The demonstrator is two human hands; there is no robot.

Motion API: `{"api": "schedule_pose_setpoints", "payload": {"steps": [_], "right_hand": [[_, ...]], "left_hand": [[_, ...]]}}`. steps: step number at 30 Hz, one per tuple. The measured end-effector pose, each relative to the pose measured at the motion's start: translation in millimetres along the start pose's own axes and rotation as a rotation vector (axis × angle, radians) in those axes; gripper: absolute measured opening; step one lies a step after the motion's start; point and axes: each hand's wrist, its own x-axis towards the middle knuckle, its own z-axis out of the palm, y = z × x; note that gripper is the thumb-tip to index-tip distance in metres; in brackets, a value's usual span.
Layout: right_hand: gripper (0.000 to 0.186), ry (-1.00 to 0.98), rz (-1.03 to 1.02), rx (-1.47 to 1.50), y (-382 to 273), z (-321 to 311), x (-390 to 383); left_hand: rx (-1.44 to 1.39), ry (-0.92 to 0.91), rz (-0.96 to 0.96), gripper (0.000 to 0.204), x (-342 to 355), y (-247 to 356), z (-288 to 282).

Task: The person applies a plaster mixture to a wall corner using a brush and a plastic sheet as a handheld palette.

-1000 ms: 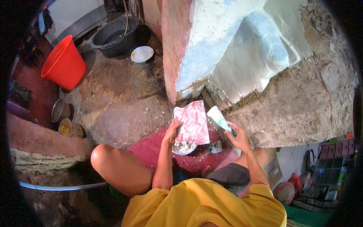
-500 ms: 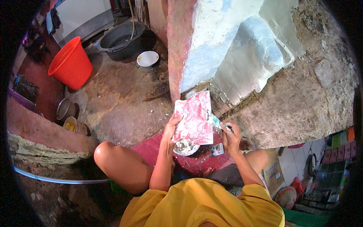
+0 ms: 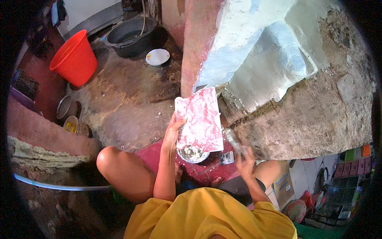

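My left hand [image 3: 172, 132] grips the left edge of a flat reddish-pink board [image 3: 200, 119] smeared with white paste. Just beyond the board's lower right edge, my right hand [image 3: 245, 162] is closed around a putty knife [image 3: 232, 139], blurred by motion, its blade pointing up and away from me. Under the board's near edge, partly covered, sits a bowl [image 3: 193, 157] of lumpy white paste. A small dark and pale rectangular piece [image 3: 227, 158] lies on the red floor tiles between the bowl and my right hand.
Ahead stands a wall with white and grey plaster [image 3: 258, 67], rough bare cement [image 3: 302, 119] to its right. Far left are an orange-red bucket [image 3: 75, 59], a black tub [image 3: 131, 36], a white plate [image 3: 157, 57] and small pails [image 3: 75, 126]. A cardboard box [image 3: 284, 187] is at right.
My right hand has drawn the putty knife off the board's right edge, down toward me. The board has shifted slightly left in the picture, and the whole view has moved a little.
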Motion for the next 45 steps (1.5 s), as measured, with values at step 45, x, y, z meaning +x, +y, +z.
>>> {"api": "schedule_pose_setpoints", "payload": {"steps": [45], "right_hand": [[0.036,-0.089,0.355,0.127,87,143,124]], "left_hand": [[0.173,0.06,0.026,0.058,0,31,-70]]}}
